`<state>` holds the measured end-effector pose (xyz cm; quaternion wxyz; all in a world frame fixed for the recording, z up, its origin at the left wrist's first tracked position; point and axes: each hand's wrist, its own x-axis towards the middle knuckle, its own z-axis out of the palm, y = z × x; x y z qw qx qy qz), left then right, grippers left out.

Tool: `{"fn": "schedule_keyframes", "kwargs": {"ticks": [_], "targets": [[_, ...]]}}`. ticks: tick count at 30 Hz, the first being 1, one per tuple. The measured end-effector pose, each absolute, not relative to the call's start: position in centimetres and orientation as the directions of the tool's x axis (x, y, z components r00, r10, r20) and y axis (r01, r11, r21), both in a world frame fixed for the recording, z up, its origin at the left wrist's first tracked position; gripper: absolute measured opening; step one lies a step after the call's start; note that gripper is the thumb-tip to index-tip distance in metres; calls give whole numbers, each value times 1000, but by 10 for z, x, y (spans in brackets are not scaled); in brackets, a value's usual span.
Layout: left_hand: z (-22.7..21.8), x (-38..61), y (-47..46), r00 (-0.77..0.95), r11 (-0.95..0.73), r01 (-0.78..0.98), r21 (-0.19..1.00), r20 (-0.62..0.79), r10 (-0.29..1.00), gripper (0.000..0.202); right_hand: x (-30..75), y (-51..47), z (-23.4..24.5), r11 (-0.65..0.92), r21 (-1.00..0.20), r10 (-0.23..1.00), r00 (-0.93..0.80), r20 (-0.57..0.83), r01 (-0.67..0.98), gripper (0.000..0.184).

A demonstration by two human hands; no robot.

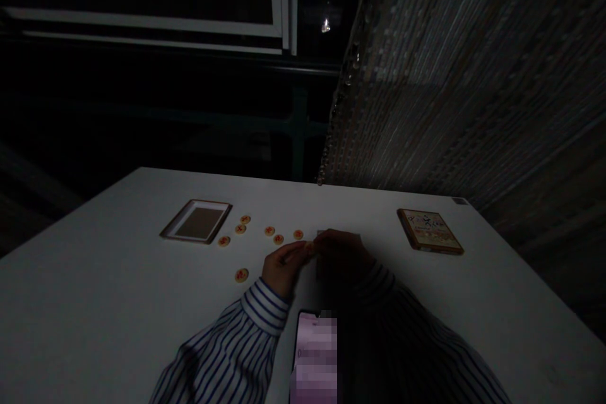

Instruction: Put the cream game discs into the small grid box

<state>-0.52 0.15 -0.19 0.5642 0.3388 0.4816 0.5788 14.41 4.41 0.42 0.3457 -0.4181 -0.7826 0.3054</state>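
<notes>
My left hand (284,265) is closed, thumb and fingers pinching a small round xiangqi piece (309,245). My right hand (343,251) meets it from the other side, its fingertips closed at the same piece; deep shadow hides most of its fingers. Under the right hand a flat greyish thing shows in part, too dark to name. Just beyond my hands, a xiangqi piece with a red character (298,234) lies on the white table (118,303). Several more loose pieces are scattered to the left, among them one xiangqi piece (241,275) closer to me.
An open shallow box part (197,222) with a pale rim lies at the left. To the right rests a flat printed box (430,231). A lit phone (315,356) is at the near edge. Behind the table's right side hangs a bead curtain (426,76).
</notes>
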Motion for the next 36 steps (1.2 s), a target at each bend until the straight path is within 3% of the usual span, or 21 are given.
{"fn": "schedule_keyframes", "kwargs": {"ticks": [11, 21, 30, 36], "targets": [[-5, -5, 2, -132, 119, -328, 937, -171, 976, 31, 144, 41, 13, 444, -764, 879, -394, 270, 468, 10], [-7, -7, 3, -149, 73, -175, 982, -100, 984, 27, 143, 39, 21, 437, -741, 881, -406, 241, 509, 10], [-2, -9, 2, -150, 24, -119, 993, -42, 988, 22, 141, 37, 19, 419, -795, 877, -424, 227, 440, 15], [-2, -8, 2, -150, 52, -154, 987, -76, 986, 24, 142, 40, 17, 445, -788, 862, -443, 248, 425, 12]]}}
